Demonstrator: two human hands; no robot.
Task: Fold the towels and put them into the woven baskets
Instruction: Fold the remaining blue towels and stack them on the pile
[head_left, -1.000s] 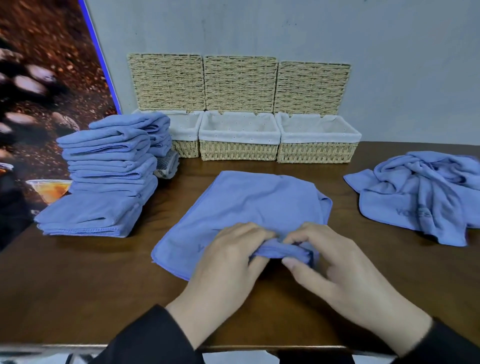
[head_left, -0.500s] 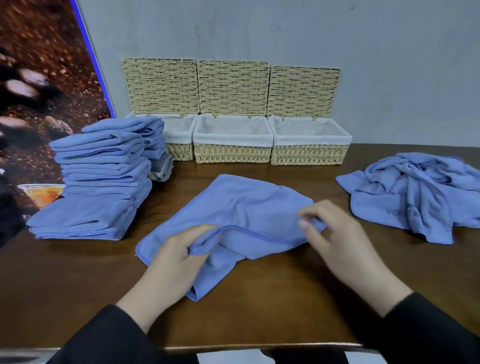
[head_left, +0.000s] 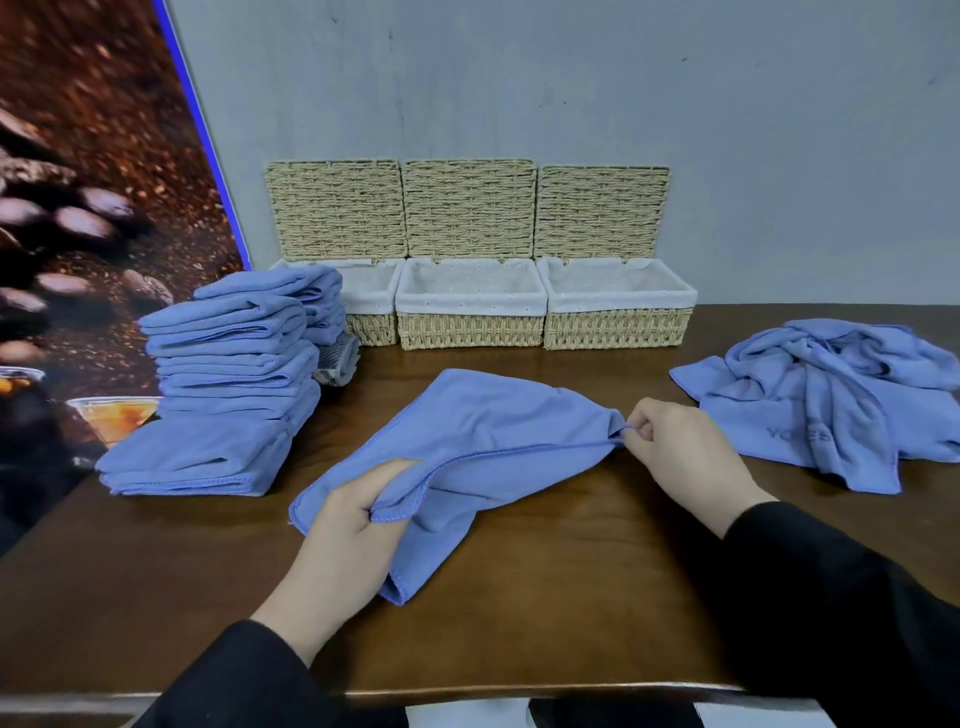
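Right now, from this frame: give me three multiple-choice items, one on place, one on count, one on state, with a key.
1. Where does the stack of folded blue towels sit?
A. left of the woven baskets
B. inside the middle basket
C. at the table's right end

2. How many open straw-coloured woven baskets with white liners stand by the wall?
A. two
B. three
C. five

3. How is the flat blue towel on the brown table held?
A. untouched
B. one hand only
C. pinched by the left hand and the right hand

Key: 1 A, the stack overlaps the leftmost basket's side. 2 B, three stand in a row. 3 C, fingers grip both ends of one hem.
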